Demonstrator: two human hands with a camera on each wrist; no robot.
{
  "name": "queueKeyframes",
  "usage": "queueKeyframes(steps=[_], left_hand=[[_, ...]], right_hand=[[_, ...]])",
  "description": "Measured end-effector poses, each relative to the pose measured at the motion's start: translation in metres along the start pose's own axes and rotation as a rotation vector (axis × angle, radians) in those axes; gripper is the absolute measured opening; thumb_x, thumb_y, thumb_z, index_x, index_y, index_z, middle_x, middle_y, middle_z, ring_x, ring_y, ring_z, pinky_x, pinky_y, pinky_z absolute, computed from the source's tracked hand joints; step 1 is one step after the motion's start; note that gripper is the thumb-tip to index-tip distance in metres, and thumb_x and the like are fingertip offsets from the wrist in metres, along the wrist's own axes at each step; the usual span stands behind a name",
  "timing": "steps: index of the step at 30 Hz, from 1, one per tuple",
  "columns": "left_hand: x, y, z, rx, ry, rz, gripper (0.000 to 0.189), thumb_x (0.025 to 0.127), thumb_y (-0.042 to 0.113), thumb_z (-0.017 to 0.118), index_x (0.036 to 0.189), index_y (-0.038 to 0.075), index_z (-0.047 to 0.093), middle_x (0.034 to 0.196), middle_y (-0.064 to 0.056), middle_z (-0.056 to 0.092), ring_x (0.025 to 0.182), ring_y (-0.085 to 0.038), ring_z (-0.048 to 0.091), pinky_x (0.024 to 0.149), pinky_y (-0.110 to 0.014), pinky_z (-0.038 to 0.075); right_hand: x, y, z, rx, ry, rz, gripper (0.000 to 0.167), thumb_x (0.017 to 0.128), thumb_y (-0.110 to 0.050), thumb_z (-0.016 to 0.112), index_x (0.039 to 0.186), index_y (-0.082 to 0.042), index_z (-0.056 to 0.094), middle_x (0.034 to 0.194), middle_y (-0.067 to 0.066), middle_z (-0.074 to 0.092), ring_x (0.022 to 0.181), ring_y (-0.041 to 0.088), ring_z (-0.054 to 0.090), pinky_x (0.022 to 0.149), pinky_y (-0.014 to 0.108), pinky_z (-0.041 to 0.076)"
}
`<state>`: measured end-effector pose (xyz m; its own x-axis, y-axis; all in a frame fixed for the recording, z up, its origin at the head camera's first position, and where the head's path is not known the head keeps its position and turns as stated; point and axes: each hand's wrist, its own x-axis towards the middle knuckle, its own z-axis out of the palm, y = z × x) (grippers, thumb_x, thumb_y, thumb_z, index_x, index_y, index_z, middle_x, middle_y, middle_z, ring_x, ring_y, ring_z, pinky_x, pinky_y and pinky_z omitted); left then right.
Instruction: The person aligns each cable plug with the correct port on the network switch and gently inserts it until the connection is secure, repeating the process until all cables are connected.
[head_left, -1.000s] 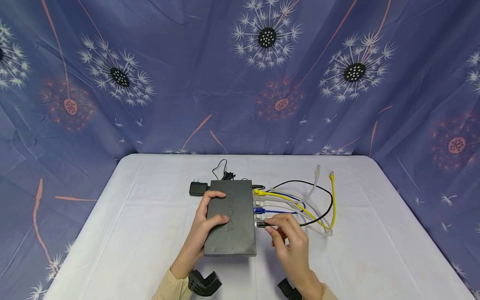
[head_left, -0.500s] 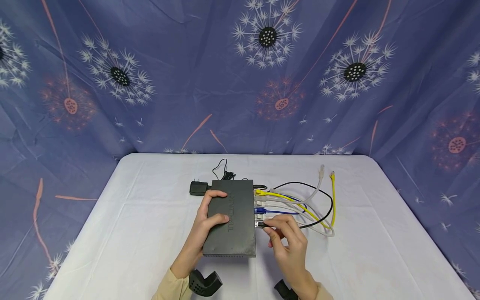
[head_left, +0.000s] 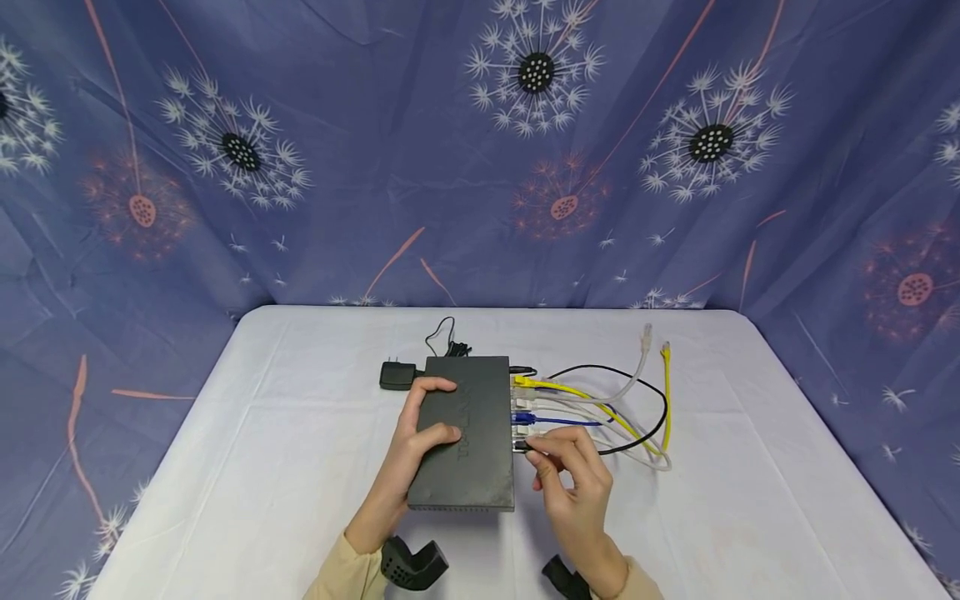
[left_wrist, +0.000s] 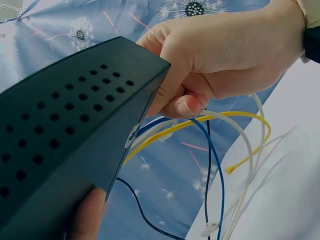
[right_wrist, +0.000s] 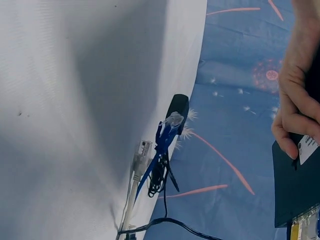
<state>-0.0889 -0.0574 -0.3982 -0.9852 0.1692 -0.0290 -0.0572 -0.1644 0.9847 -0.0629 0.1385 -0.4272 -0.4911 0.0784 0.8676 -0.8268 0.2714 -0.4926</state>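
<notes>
My left hand (head_left: 412,446) grips a dark grey TP-LINK network switch (head_left: 472,475), thumb and a finger over its top face, the others beneath. In the right wrist view, fingers of that left hand (right_wrist: 297,117) lie on the underside beside a white label. My right hand (head_left: 577,479) pinches the plug (head_left: 522,447) of a black network cable (head_left: 665,404) at the nearest port on the right side; the plug's tip is hidden at the port. Farther along that side sit a blue plug (head_left: 522,418) and a yellow plug (head_left: 523,382), with pale plugs between them.
Yellow, pale and blue cables loop right across the white table (head_left: 750,500). A yellow cable's loose end (head_left: 665,350) and a pale cable's loose end (head_left: 647,333) point toward the back. Behind the switch lie a black power adapter (head_left: 397,375) and its bundled cord (head_left: 456,348).
My right hand has shifted slightly left with the black plug, and less of the plug shows outside the port. The switch has moved a little to the right in my left hand.
</notes>
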Motion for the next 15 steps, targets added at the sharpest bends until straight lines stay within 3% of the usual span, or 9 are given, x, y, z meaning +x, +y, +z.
queueKeyframes(steps=[10, 15], left_hand=[[0.005, 0.005, 0.000, 0.009, 0.013, -0.002, 0.051, 0.076, 0.009, 0.060, 0.123, 0.025, 0.051, 0.137, -0.005, 0.033, 0.111, -0.031, 0.039, 0.081, -0.042, 0.037], [0.005, 0.003, -0.002, 0.015, 0.019, 0.001, 0.051, 0.076, 0.008, 0.060, 0.123, 0.025, 0.052, 0.136, -0.004, 0.035, 0.113, -0.030, 0.039, 0.084, -0.043, 0.036]], right_hand=[[0.024, -0.016, 0.004, -0.005, -0.036, 0.004, 0.006, 0.084, 0.006, 0.067, 0.083, 0.011, 0.065, 0.077, 0.018, 0.052, 0.044, 0.011, 0.046, 0.044, 0.015, 0.041], [0.026, -0.020, 0.003, 0.002, -0.066, 0.031, 0.010, 0.086, 0.002, 0.066, 0.085, 0.011, 0.065, 0.079, 0.019, 0.052, 0.044, 0.011, 0.048, 0.044, 0.016, 0.042]])
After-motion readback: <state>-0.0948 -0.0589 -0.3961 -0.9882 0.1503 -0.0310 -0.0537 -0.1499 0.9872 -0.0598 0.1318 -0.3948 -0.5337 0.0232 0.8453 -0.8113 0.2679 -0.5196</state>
